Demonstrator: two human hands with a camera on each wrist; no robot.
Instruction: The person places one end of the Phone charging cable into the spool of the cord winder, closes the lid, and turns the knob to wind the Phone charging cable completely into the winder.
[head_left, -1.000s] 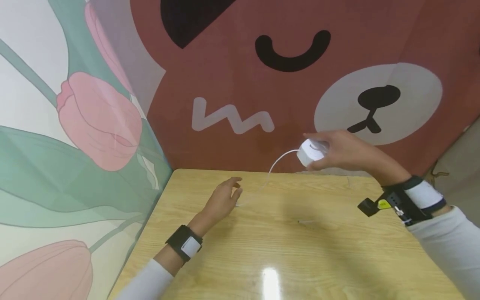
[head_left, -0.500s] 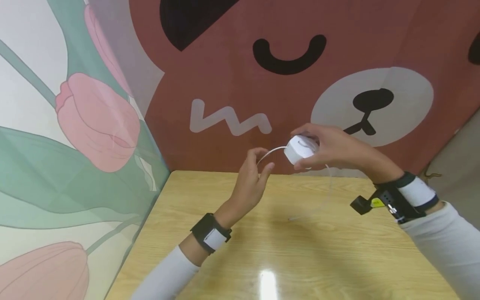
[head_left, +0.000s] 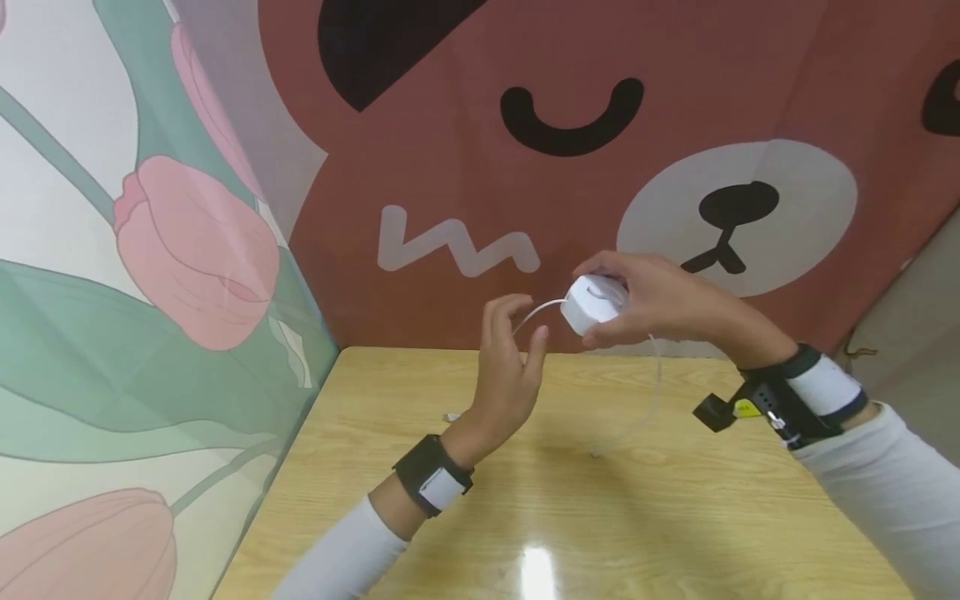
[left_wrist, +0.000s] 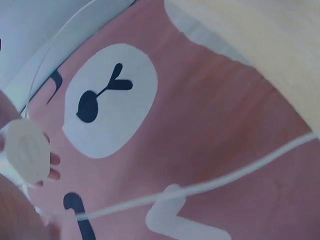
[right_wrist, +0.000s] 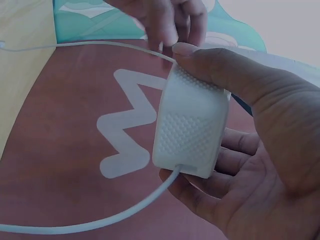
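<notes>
My right hand [head_left: 660, 300] holds a white, rounded cable winder [head_left: 588, 304] up above the back of the table. In the right wrist view, thumb and fingers curl round the winder [right_wrist: 192, 125], whose face has dotted grip patches. A thin white cable [head_left: 542, 308] leaves its near-left end and passes between the thumb and fingers of my left hand [head_left: 506, 367], which stay apart. Close by, the left wrist view has the winder [left_wrist: 27, 152] at its left edge and the cable [left_wrist: 200, 189] crossing below. A second cable length [head_left: 658, 383] hangs from the other end.
One small plug [head_left: 451, 417] shows behind the left wrist, over the wooden table [head_left: 360, 517]. Another cable end [head_left: 595, 454] is right at the table's middle. A wall with a bear print [head_left: 435, 167] rises behind, and a tulip-print wall [head_left: 202, 250] at left.
My left hand has risen to the right, up beside the cable winder. The right hand has shifted slightly left with the winder, and the second cable length swings below it.
</notes>
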